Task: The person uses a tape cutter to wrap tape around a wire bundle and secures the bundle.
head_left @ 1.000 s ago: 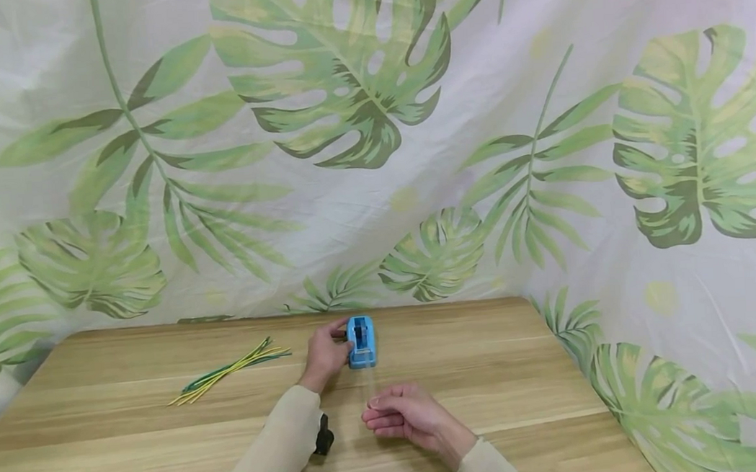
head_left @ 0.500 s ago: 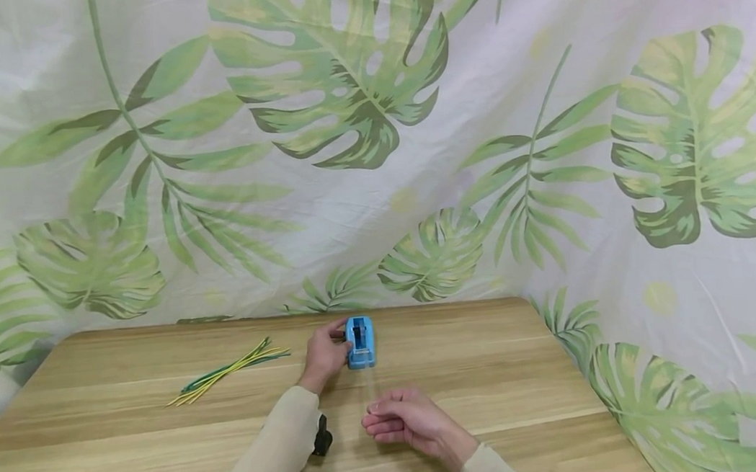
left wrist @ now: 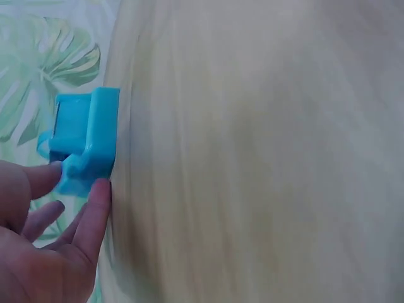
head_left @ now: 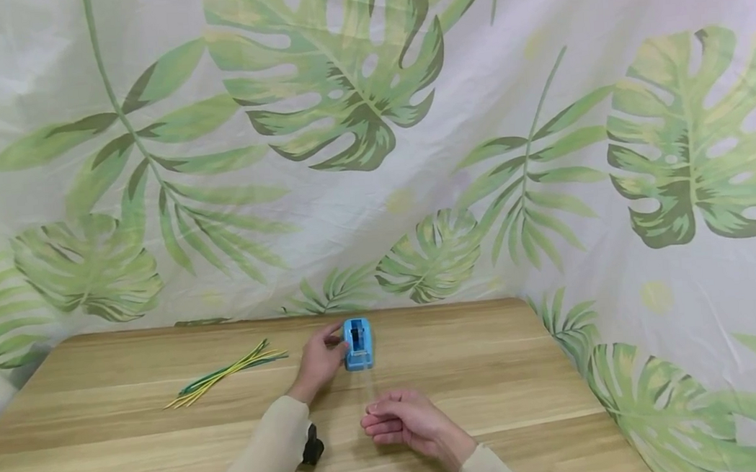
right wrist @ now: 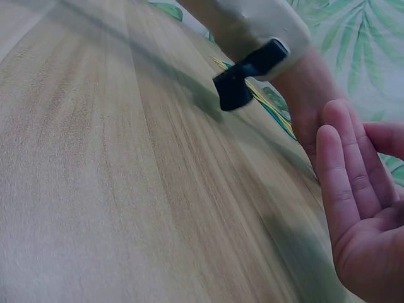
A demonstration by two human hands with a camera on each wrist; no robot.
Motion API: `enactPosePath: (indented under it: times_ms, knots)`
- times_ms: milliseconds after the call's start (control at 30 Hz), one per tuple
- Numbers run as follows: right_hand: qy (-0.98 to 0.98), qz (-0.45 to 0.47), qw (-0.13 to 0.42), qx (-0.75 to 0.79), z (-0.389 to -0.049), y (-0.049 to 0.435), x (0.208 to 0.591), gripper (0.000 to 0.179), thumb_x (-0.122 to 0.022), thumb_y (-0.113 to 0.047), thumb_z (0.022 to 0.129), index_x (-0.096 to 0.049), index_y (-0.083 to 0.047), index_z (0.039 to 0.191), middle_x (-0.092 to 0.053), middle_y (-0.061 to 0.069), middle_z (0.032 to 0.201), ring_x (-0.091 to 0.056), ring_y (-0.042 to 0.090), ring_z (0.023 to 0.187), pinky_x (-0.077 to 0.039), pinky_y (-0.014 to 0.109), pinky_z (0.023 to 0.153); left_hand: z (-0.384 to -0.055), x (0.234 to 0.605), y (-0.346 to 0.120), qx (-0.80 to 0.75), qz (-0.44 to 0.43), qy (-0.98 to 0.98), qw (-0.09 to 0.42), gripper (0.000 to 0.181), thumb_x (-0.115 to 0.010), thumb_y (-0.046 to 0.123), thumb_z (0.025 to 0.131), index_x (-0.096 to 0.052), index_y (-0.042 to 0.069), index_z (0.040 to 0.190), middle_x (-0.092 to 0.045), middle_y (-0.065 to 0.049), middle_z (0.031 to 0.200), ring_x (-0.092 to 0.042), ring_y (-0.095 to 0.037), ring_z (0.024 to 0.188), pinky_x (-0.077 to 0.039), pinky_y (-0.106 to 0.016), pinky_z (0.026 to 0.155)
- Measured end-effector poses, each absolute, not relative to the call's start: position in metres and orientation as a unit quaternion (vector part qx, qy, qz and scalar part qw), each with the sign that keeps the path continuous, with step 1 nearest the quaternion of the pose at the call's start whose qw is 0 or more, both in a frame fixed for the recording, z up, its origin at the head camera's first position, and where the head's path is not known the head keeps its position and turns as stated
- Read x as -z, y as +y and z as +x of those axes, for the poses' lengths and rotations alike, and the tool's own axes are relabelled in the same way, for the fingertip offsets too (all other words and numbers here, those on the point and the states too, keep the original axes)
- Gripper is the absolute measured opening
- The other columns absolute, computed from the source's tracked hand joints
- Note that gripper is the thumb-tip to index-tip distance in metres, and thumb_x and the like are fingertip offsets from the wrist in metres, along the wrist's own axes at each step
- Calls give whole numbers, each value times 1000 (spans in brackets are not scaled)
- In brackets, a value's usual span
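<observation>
A blue tape dispenser (head_left: 358, 354) stands on the table near its back edge, roughly in the middle. My left hand (head_left: 320, 358) is at its left side, thumb and fingertips touching it with fairly straight fingers; the left wrist view shows the same hand (left wrist: 57, 246) at one end of the dispenser (left wrist: 91, 132). A clear strip of tape (head_left: 370, 387) runs from the dispenser toward me. My right hand (head_left: 412, 421) pinches the tape's free end between thumb and forefinger. In the right wrist view this hand (right wrist: 369, 208) has its other fingers extended; the tape is not discernible there.
Yellow and green thin sticks or ties (head_left: 227, 375) lie in a loose bundle to the left on the wooden table (head_left: 523, 371). A leaf-print cloth (head_left: 325, 217) hangs behind. A black strap mount (head_left: 313, 446) sits on the left sleeve.
My left wrist and forearm have shifted slightly left, while the fingertips stay at the dispenser. My right hand still holds the stretched tape in nearly the same place.
</observation>
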State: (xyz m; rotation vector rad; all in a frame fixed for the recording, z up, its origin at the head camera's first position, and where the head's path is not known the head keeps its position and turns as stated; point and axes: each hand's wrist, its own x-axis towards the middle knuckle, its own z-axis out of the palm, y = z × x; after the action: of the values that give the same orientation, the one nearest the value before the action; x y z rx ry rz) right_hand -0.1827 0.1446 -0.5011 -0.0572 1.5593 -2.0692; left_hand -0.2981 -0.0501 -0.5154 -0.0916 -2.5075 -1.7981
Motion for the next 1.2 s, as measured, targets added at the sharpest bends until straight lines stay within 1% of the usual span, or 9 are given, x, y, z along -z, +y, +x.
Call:
enactPosePath:
  times_ms: [200, 300, 433, 633, 767, 833, 933, 1100, 1200]
  knots:
    - [581, -24, 268, 768, -182, 146, 503, 11, -65, -7, 94, -68, 1, 101, -75, 12, 89, -73, 14, 77, -59, 28, 71, -290, 504, -91, 581, -51, -812, 21, 35, -61, 11, 101, -60, 0, 134, -63, -19, 119, -64, -31, 93, -55, -31, 70]
    - [581, -25, 268, 768, -182, 146, 503, 12, -65, -7, 94, -69, 1, 101, -74, 12, 89, -73, 15, 77, -59, 28, 71, -285, 495, -122, 566, -61, -821, 42, 31, -65, 14, 100, -65, 1, 128, -65, -17, 117, -62, -30, 98, -53, -27, 72]
    - [584, -25, 267, 766, -182, 145, 502, 15, -64, -7, 94, -68, 4, 104, -75, 11, 89, -73, 15, 77, -59, 28, 71, -281, 489, -166, 532, -84, -839, 75, 38, -71, 22, 96, -64, 3, 128, -66, -18, 120, -60, -30, 106, -51, -27, 77]
    - [585, -25, 271, 764, -182, 142, 501, 20, -64, -7, 94, -66, 8, 108, -75, 12, 91, -73, 15, 78, -59, 28, 72, -276, 490, -226, 481, -112, -865, 85, 54, -77, 27, 92, -58, 4, 136, -63, -21, 126, -54, -38, 116, -45, -45, 90]
    - [585, -23, 272, 764, -182, 140, 501, 24, -64, -6, 94, -65, 11, 111, -75, 12, 91, -73, 15, 78, -59, 28, 72, -273, 498, -259, 462, -120, -876, 65, 62, -77, 24, 91, -52, 0, 142, -56, -27, 133, -50, -43, 121, -40, -55, 95]
    - [585, -23, 272, 764, -182, 139, 501, 23, -64, -6, 94, -65, 11, 110, -75, 12, 90, -73, 15, 77, -59, 28, 72, -271, 505, -271, 455, -116, -882, 48, 67, -77, 25, 91, -48, -1, 145, -54, -28, 135, -49, -43, 122, -40, -55, 96]
    - [585, -25, 273, 764, -182, 138, 501, 19, -63, -5, 94, -66, 8, 107, -75, 11, 89, -73, 14, 77, -59, 28, 72, -268, 514, -285, 444, -116, -888, 33, 70, -78, 26, 90, -46, -4, 146, -53, -29, 135, -50, -44, 119, -44, -52, 94]
    - [583, -26, 279, 763, -183, 137, 501, 12, -65, -6, 93, -68, 3, 101, -75, 11, 89, -73, 14, 77, -59, 28, 72, -266, 521, -292, 436, -121, -891, 35, 70, -79, 24, 90, -46, -6, 144, -55, -27, 131, -54, -38, 112, -47, -31, 84]
    - [585, -24, 279, 761, -183, 136, 501, 11, -66, -6, 93, -69, 2, 100, -75, 11, 88, -73, 14, 77, -59, 28, 71, -267, 522, -291, 432, -121, -893, 38, 70, -80, 21, 88, -47, -7, 143, -57, -26, 129, -55, -35, 106, -46, -24, 78]
